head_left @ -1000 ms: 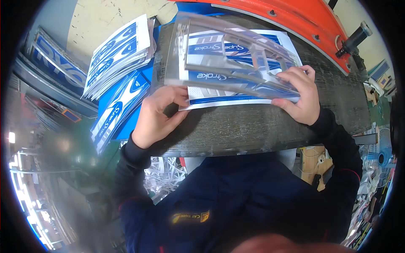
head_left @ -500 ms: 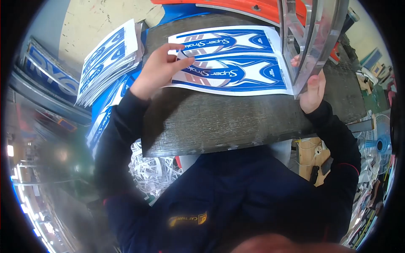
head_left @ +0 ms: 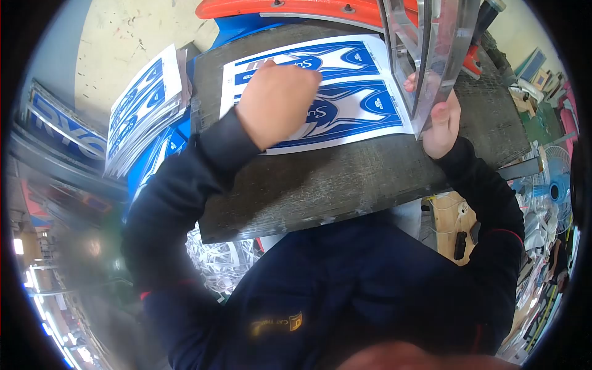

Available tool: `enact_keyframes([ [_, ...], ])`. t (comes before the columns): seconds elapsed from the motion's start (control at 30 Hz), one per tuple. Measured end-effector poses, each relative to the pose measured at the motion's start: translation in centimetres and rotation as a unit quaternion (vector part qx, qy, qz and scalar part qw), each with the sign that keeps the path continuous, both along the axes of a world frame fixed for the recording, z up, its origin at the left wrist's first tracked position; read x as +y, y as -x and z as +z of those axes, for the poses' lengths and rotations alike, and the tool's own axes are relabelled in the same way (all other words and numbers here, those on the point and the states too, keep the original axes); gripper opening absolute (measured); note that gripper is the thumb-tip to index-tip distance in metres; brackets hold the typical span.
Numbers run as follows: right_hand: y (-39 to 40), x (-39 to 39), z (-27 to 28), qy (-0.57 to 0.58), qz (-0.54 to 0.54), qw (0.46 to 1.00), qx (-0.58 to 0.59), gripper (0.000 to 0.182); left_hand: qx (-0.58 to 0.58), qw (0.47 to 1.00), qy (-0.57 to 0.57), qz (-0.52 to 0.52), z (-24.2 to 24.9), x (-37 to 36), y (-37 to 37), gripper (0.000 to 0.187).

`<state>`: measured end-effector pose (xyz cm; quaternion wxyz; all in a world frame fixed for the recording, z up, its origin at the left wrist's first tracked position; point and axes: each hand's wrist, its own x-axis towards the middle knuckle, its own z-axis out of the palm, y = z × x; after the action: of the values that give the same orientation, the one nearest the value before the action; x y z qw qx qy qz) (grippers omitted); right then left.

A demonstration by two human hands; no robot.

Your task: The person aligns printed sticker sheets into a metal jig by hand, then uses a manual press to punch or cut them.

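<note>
A white sheet printed with blue "Super Stroke" shapes (head_left: 364, 105) lies on the dark board. Over its middle is my left hand (head_left: 277, 102), its fingers curled and closed; what they hold, if anything, is hidden. My right hand (head_left: 441, 120) grips the lower end of a clear and metal frame (head_left: 425, 68), thumb on the near side and fingertips showing through it. The frame stands upright at the sheet's right edge.
A stack of printed sheets (head_left: 148, 105) sits left of the dark board (head_left: 320, 185). An orange metal part (head_left: 296, 8) runs behind it. Shredded white strips (head_left: 225, 262) lie below the board. A blue fan (head_left: 558, 190) is at the right.
My left hand has moved right over the sheet, and its fingers have gone from spread to curled. The whole view has shifted slightly; my right hand keeps its hold on the frame.
</note>
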<state>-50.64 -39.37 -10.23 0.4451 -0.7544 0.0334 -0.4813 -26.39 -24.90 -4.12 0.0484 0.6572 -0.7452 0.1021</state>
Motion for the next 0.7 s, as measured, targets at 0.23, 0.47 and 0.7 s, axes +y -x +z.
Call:
enact_keyframes([
  [0.23,0.3,0.0,0.1,-0.023,0.002,1.0,0.008,0.068,0.155,0.984,0.082,-0.024,2.0,6.5,2.1,0.021],
  [0.47,0.4,-0.3,-0.1,0.0,0.003,1.0,-0.008,0.064,0.57,0.718,0.352,0.19,-0.7,11.9,-6.7,0.012],
  [0.7,1.5,-2.7,-2.8,-0.019,-0.008,1.0,-0.018,0.076,0.549,0.65,0.503,0.153,3.1,25.5,-14.7,0.021],
])
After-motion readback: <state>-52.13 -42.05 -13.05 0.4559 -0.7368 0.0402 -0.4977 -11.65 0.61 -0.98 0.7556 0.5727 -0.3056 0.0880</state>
